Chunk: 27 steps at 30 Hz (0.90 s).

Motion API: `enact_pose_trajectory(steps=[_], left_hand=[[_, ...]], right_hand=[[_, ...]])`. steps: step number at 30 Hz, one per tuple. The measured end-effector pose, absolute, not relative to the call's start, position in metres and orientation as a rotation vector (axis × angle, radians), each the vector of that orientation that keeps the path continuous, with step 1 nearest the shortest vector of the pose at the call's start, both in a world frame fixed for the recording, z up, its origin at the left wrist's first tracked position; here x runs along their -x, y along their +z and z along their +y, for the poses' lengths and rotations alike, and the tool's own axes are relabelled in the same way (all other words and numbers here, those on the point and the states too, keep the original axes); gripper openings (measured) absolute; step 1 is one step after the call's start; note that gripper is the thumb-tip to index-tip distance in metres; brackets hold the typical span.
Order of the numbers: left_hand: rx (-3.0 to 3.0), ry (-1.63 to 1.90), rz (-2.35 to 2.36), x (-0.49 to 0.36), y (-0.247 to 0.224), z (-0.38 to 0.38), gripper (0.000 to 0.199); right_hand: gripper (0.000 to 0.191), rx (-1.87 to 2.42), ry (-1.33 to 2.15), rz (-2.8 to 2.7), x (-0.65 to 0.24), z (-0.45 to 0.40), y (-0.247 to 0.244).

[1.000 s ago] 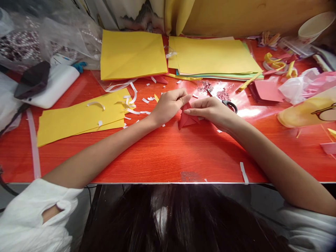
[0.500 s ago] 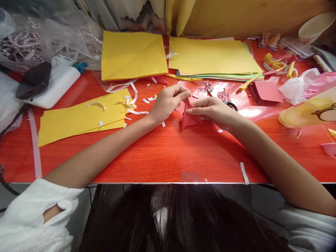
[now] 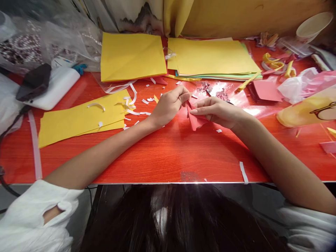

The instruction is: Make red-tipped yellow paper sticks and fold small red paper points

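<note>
Between my two hands is a folded piece of red paper (image 3: 195,121), its lower end fanning out just above the table. My left hand (image 3: 170,105) pinches the upper tip of it between thumb and curled fingers. From the right side, my right hand (image 3: 215,111) grips the middle of the paper, thumb on the near face. Part of the paper's top is hidden behind the fingers. Behind my right hand lies a dark-handled tool (image 3: 228,101), mostly covered. Small white paper scraps (image 3: 145,101) lie to the left of my left hand.
Yellow strips of paper (image 3: 81,117) lie at left. Two yellow paper stacks (image 3: 133,57) rest along the back. A red paper pad (image 3: 267,90), a yellowish cup (image 3: 309,110) and crumpled plastic (image 3: 296,84) are at right. A white strip (image 3: 243,172) lies near the front edge.
The red paper has turned and shows a narrower, more sideways face. Both hands have shifted slightly to the right, still holding it.
</note>
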<state>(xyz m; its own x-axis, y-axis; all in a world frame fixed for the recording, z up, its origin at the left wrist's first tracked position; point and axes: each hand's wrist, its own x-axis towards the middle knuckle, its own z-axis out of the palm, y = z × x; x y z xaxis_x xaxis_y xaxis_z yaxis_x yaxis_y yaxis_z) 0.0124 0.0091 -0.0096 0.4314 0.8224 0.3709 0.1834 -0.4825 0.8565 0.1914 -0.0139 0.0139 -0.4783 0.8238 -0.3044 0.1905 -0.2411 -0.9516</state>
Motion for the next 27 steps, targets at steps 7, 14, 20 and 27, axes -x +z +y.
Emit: enact_pose_trajectory(steps=[7,14,20,27], left_hand=[[-1.780,1.222,1.066,-0.011,-0.015,0.020,0.032],[-1.965,1.008,1.036,-0.013,-0.007,0.011,0.045],[-1.957,0.953,1.021,-0.014,-0.010,0.013,0.039],[-1.897,0.933,0.992,-0.014,-0.012,0.014,0.035]], right_hand=[[0.039,1.283,1.777,-1.546,-0.191,-0.015,0.016],[0.028,1.269,1.635,-1.448,-0.183,-0.015,0.010],[0.032,1.300,1.571,-1.506,-0.183,-0.015,0.008],[0.029,1.289,1.598,-1.487,-0.184,-0.015,0.006]])
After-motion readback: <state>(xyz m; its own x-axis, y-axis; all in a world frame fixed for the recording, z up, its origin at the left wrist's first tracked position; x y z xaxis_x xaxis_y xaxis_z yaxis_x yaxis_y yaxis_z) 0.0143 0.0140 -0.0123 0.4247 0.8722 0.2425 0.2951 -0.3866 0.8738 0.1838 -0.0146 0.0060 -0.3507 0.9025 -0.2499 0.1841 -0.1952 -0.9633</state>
